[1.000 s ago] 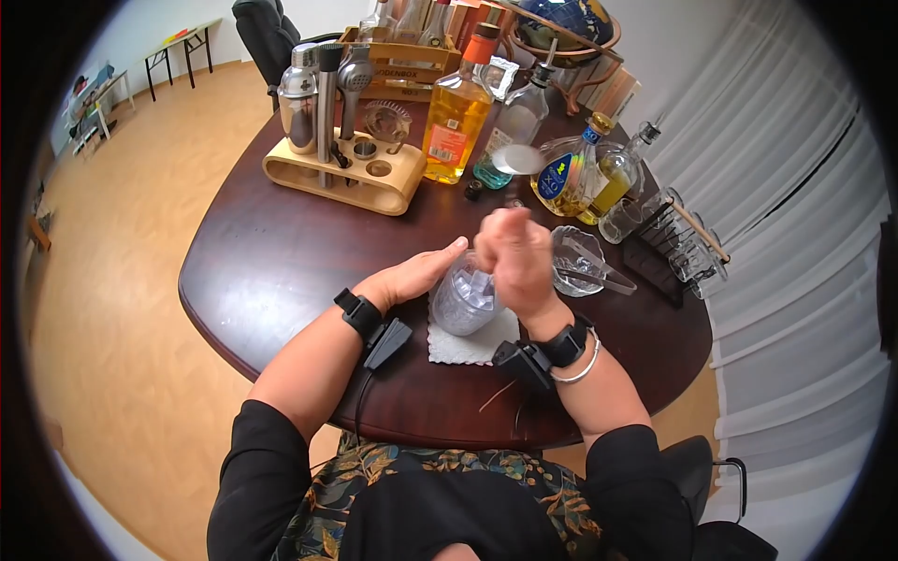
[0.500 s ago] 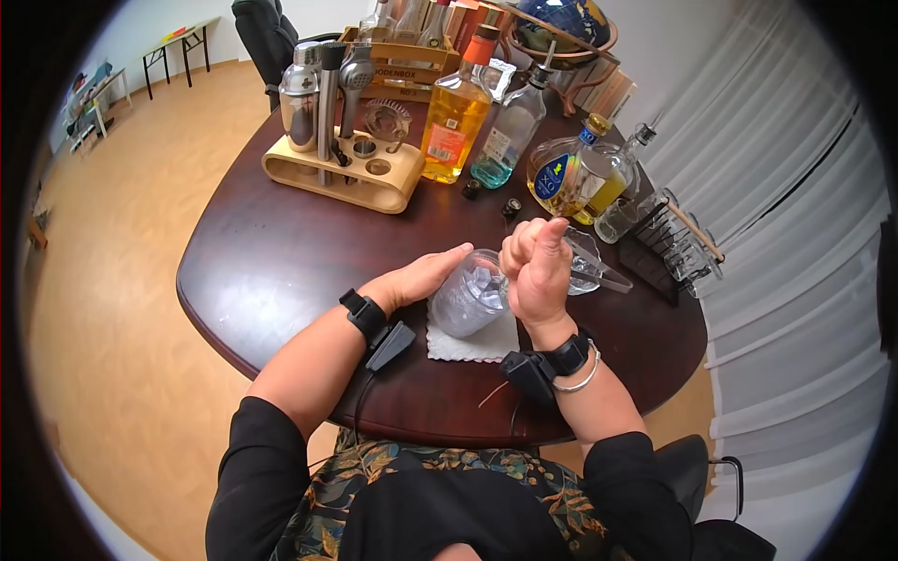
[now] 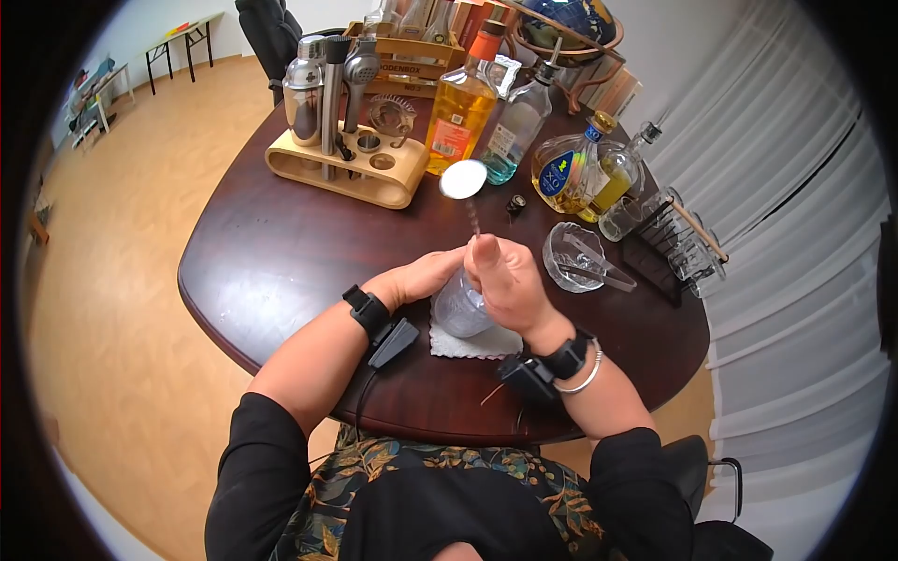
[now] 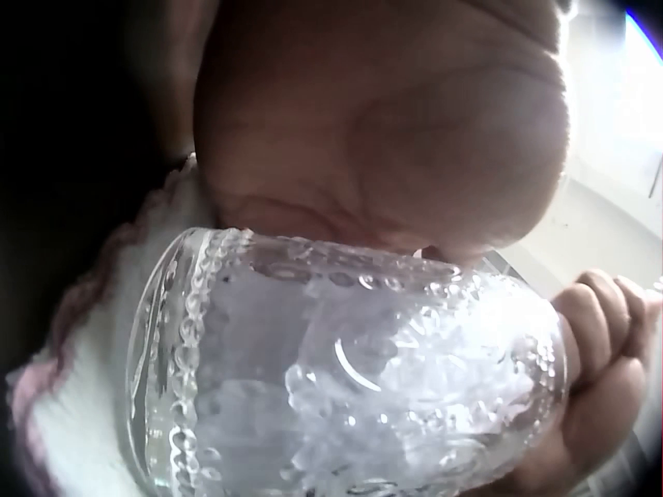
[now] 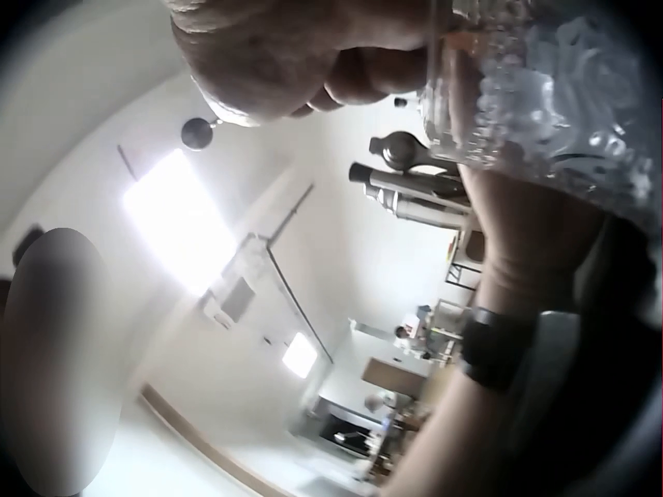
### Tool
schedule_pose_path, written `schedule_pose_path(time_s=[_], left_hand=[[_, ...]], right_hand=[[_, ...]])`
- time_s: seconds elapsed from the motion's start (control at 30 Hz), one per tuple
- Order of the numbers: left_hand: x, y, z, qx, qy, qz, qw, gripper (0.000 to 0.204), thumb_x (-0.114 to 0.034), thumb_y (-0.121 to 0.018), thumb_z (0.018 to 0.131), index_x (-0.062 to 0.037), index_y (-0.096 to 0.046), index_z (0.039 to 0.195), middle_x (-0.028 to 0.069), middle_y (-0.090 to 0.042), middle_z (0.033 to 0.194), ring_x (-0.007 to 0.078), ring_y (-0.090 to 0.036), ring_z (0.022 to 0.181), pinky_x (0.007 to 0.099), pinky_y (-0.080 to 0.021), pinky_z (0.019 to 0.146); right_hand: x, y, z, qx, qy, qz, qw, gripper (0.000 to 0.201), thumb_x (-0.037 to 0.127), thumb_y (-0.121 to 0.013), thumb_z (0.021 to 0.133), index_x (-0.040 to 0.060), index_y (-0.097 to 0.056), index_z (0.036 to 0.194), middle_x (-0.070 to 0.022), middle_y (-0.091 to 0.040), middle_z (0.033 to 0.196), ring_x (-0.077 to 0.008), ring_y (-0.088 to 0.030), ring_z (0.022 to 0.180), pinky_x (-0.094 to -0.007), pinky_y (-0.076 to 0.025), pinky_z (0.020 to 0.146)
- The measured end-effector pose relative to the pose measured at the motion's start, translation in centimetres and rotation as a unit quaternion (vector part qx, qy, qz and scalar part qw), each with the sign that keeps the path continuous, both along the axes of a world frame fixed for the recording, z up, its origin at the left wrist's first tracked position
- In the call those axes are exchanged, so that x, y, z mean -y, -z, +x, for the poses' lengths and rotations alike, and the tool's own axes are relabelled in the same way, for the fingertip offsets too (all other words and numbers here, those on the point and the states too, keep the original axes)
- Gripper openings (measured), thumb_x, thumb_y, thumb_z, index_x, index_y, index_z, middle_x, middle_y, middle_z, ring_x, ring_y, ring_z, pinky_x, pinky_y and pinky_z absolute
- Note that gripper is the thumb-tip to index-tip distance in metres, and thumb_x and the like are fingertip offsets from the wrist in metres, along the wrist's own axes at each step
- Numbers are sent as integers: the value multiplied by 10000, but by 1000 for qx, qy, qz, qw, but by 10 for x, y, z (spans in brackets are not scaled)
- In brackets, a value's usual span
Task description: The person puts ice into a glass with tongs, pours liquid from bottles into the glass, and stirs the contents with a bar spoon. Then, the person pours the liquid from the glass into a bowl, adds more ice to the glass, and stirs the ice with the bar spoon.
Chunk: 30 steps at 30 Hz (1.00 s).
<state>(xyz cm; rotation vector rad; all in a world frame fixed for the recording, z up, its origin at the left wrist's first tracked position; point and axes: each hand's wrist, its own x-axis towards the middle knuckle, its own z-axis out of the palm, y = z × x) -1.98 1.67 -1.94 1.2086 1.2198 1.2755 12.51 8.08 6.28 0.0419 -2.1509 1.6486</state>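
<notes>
A mixing glass (image 3: 458, 309) with a beaded, patterned wall and ice inside stands on a white cloth (image 3: 463, 347) with a scalloped edge. My left hand (image 3: 420, 278) lies along the glass's left side, fingers fairly straight, palm against the wall in the left wrist view. Over the mouth, my right hand (image 3: 510, 283) pinches the twisted stem of a bar spoon (image 3: 463, 179), thumb pointing up and fingers curled. The spoon's round, shiny end rises above the fist; its lower part is hidden by the hand and glass. Curled right fingers (image 4: 596, 326) show at the rim.
Tongs rest in a glass bowl (image 3: 571, 262) to the right, near a rack of small glasses (image 3: 678, 248). Behind stand an orange-topped bottle (image 3: 463, 107), a clear bottle (image 3: 519, 126), a brandy bottle (image 3: 561, 178) and a wooden bar-tool stand (image 3: 346, 178). A small black stopper (image 3: 516, 203) lies between.
The right hand has circled over the glass, first right and now back left. The spoon's round end has swung leftward. The left hand has stayed at the glass.
</notes>
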Motion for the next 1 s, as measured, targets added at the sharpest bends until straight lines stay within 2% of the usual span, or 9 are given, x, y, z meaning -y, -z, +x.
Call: schedule_pose_path(time_s=[0.03,0.1,0.2,0.47,0.6,0.7,0.8,0.93,1.0], left_hand=[[0,-2,2,9,-24,-10,1000,614,-478,-338,1006,37,-565,1252,87,-591,1246,143,-543,1099,296,-388,1003],[2,-6,8,29,-73,-31,996,611,-476,-334,1008,34,-568,1250,84,-595,1242,145,-545,1101,297,-387,1007],[0,-12,4,142,40,-34,988,576,-452,-368,1008,34,-578,1234,88,-594,1245,151,-545,1123,292,-387,1019],[-1,-9,1,165,44,-33,985,525,-406,-371,1020,30,-580,1225,84,-612,1216,152,-564,1098,293,-406,1007],[-3,-2,0,191,34,-57,979,530,-414,-366,1017,21,-573,1238,75,-594,1244,162,-549,1121,297,-384,1024],[-3,6,2,94,-21,-24,995,509,-390,-376,1015,23,-542,1262,79,-581,1256,176,-544,1127,313,-376,1033],[-3,4,-4,170,96,28,980,503,-361,-391,1004,28,-487,1309,89,-565,1274,188,-521,1164,333,-347,1057],[-1,-2,-16,253,209,48,944,586,-339,-473,944,40,-395,1384,120,-502,1354,204,-453,1260,356,-305,1090],[0,-8,-23,182,239,36,953,762,-287,-652,822,36,-319,1426,125,-437,1415,200,-391,1315,349,-267,1116]], right_hand=[[1,6,-3,3,78,22,997,506,464,-423,1001,63,-478,697,37,-424,657,-58,-358,627,-239,-327,551],[-4,5,-4,-50,130,-117,983,488,494,-419,989,102,-452,701,40,-411,629,-63,-387,547,-239,-334,484],[-16,-3,-3,-135,177,-243,944,524,581,-391,957,138,-375,678,46,-335,601,-73,-323,466,-227,-274,421],[-24,-19,12,-260,141,-277,914,557,586,-344,970,144,-264,640,42,-209,577,-88,-200,466,-271,-171,434],[-28,-21,21,-168,6,-23,986,540,550,-340,989,119,-406,670,39,-377,607,-74,-331,504,-232,-274,471],[-12,-4,9,-23,-40,-24,999,526,520,-385,990,90,-463,697,44,-422,620,-48,-374,561,-212,-323,519],[-4,-1,1,-35,75,-29,996,542,531,-345,992,104,-350,658,17,-342,587,-80,-333,510,-237,-294,478],[-29,5,-1,-90,86,-201,972,533,538,-381,978,108,-393,664,47,-332,606,-63,-338,517,-221,-290,464],[-33,7,1,-114,80,-199,970,531,534,-376,981,108,-381,664,48,-312,606,-64,-318,510,-224,-277,457]])
